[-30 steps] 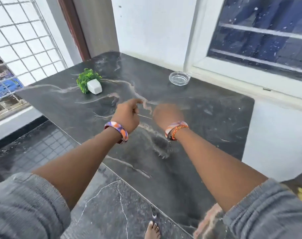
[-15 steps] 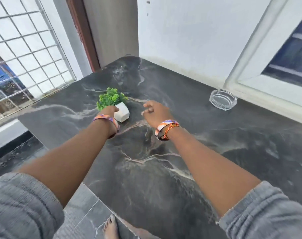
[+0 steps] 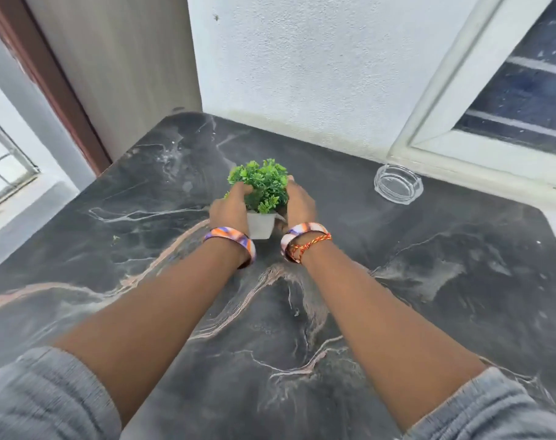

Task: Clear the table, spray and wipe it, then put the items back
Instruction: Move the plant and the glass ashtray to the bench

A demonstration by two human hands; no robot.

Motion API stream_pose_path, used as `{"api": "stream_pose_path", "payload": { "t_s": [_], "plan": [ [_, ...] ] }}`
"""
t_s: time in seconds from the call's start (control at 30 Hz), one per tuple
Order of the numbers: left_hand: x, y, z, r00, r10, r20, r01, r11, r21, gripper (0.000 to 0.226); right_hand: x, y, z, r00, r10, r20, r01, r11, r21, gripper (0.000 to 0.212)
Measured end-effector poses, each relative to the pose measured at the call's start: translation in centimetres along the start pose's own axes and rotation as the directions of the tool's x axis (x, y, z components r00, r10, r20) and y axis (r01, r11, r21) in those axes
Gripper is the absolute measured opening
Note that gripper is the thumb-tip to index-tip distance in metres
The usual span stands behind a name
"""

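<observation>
Black marble table [image 3: 429,296], pale veins running across it. On it, toward the far middle, I see the potted plant [image 3: 264,198]: green leaves in a small white square pot. Left hand [image 3: 229,211] cups the pot's left side, fingers reaching up into the leaves. Right hand [image 3: 299,204] cups the right side, fingers curved round the far edge. Both hands are closed round the pot; I cannot tell whether its base is touching the table. Glass ashtray [image 3: 398,188] sits well apart to the right, near the window frame [image 3: 435,100]. Patterned bangle on each wrist, grey sleeves pushed up.
</observation>
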State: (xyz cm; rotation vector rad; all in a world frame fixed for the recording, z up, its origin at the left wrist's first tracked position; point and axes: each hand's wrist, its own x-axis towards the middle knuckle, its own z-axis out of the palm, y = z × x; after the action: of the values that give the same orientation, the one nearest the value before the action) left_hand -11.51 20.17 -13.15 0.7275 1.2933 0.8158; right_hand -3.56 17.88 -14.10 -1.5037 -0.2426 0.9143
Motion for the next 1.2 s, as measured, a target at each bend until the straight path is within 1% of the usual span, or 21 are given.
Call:
{"api": "stream_pose_path", "payload": {
  "t_s": [0.1, 0.17, 0.2, 0.27, 0.33, 0.4, 0.47, 0.5, 0.53, 0.57, 0.6, 0.63, 0.67, 0.7, 0.77, 0.87, 0.93, 1.0, 1.1, 1.13, 1.2],
  "plan": [
    [-0.3, -0.1, 3.7, 0.995, 0.006, 0.099, 0.013, 0.982, -0.189, 0.061, 0.9, -1.1, -2.8, 0.994, 0.077, -0.074, -0.052, 0.957, 0.287, 0.027],
    [-0.3, -0.4, 5.9, 0.976, -0.062, 0.209, 0.113, 0.963, -0.243, 0.073, 1.6, -2.2, -5.4, 0.995, 0.091, -0.042, -0.066, 0.909, 0.412, 0.031],
    [-0.3, -0.8, 7.0, 0.959, -0.085, 0.271, 0.154, 0.958, -0.243, 0.072, 2.3, -2.8, -6.7, 0.996, 0.079, -0.045, -0.051, 0.894, 0.444, 0.033],
    [-0.4, -1.6, 8.9, 0.91, -0.097, 0.403, 0.193, 0.96, -0.205, 0.058, 3.5, -3.6, -8.9, 0.998, 0.042, -0.039, -0.02, 0.893, 0.45, 0.035],
    [0.0, -2.4, 10.8, 0.831, -0.1, 0.547, 0.23, 0.957, -0.175, 0.053, 4.5, -4.6, -10.7, 1.0, 0.03, -0.003, -0.027, 0.912, 0.409, 0.035],
    [0.5, -2.7, 12.4, 0.769, -0.091, 0.633, 0.247, 0.955, -0.163, 0.057, 5.8, -5.7, -12.2, 0.999, 0.018, 0.036, -0.029, 0.933, 0.358, 0.033],
    [1.2, -2.9, 14.0, 0.74, -0.092, 0.666, 0.252, 0.956, -0.147, 0.073, 7.6, -7.0, -14.1, 0.998, 0.012, 0.06, -0.03, 0.949, 0.313, 0.026],
    [1.7, -3.0, 14.8, 0.726, -0.092, 0.682, 0.259, 0.955, -0.147, 0.083, 8.9, -7.6, -15.1, 1.0, -0.008, -0.004, 0.009, 0.971, 0.238, 0.019],
    [2.3, -3.2, 15.5, 0.715, -0.085, 0.694, 0.266, 0.951, -0.157, 0.089, 10.4, -8.0, -16.5, 0.99, -0.067, -0.124, 0.075, 0.995, 0.065, 0.011],
    [2.7, -3.4, 16.1, 0.705, -0.074, 0.705, 0.274, 0.946, -0.175, 0.093, 11.8, -8.2, -17.9, 0.958, -0.154, -0.243, 0.105, 0.973, -0.205, 0.01],
    [3.2, -3.6, 16.8, 0.701, -0.065, 0.71, 0.279, 0.942, -0.189, 0.096, 13.2, -8.2, -19.4, 0.914, -0.248, -0.32, 0.065, 0.871, -0.487, 0.021],
    [3.5, -3.7, 17.3, 0.699, -0.059, 0.712, 0.28, 0.94, -0.196, 0.099, 14.2, -8.2, -20.8, 0.881, -0.318, -0.351, -0.007, 0.732, -0.681, 0.031],
    [3.9, -3.7, 17.6, 0.703, -0.055, 0.709, 0.272, 0.942, -0.196, 0.101, 14.9, -8.2, -21.8, 0.879, -0.323, -0.351, -0.073, 0.636, -0.768, 0.037],
    [4.2, -3.9, 17.9, 0.708, -0.052, 0.704, 0.259, 0.947, -0.191, 0.103, 15.6, -8.2, -22.6, 0.895, -0.291, -0.338, -0.112, 0.588, -0.801, 0.04],
    [4.5, -4.1, 18.1, 0.727, -0.049, 0.684, 0.23, 0.957, -0.176, 0.105, 16.8, -8.1, -23.2, 0.933, -0.226, -0.28, -0.135, 0.501, -0.855, 0.035],
    [3.9, -4.2, 18.1, 0.763, -0.042, 0.644, 0.189, 0.969, -0.16, 0.109, 17.4, -8.5, -23.3, 0.944, -0.234, -0.23, -0.109, 0.438, -0.892, 0.028],
    [3.5, -4.0, 18.0, 0.796, -0.031, 0.605, 0.156, 0.976, -0.154, 0.104, 17.4, -8.9, -23.5, 0.953, -0.211, -0.217, -0.098, 0.463, -0.881, 0.027],
    [2.9, -3.8, 17.9, 0.829, -0.018, 0.56, 0.106, 0.987, -0.125, 0.086, 16.7, -9.1, -23.9, 0.96, -0.189, -0.206, -0.084, 0.506, -0.859, 0.024],
    [1.8, -3.8, 17.4, 0.847, -0.027, 0.53, 0.109, 0.986, -0.125, 0.023, 14.7, -8.7, -24.3, 0.966, -0.155, -0.208, -0.066, 0.627, -0.776, 0.019],
    [1.4, -3.7, 17.2, 0.845, -0.04, 0.534, 0.119, 0.986, -0.116, 0.014, 13.9, -8.5, -24.3, 0.967, -0.136, -0.214, -0.07, 0.667, -0.742, 0.024],
    [0.3, -3.7, 16.8, 0.821, -0.058, 0.568, 0.124, 0.989, -0.079, 0.014, 11.8, -8.3, -24.5, 0.973, -0.095, -0.21, -0.082, 0.708, -0.701, 0.033]
  ]
}}
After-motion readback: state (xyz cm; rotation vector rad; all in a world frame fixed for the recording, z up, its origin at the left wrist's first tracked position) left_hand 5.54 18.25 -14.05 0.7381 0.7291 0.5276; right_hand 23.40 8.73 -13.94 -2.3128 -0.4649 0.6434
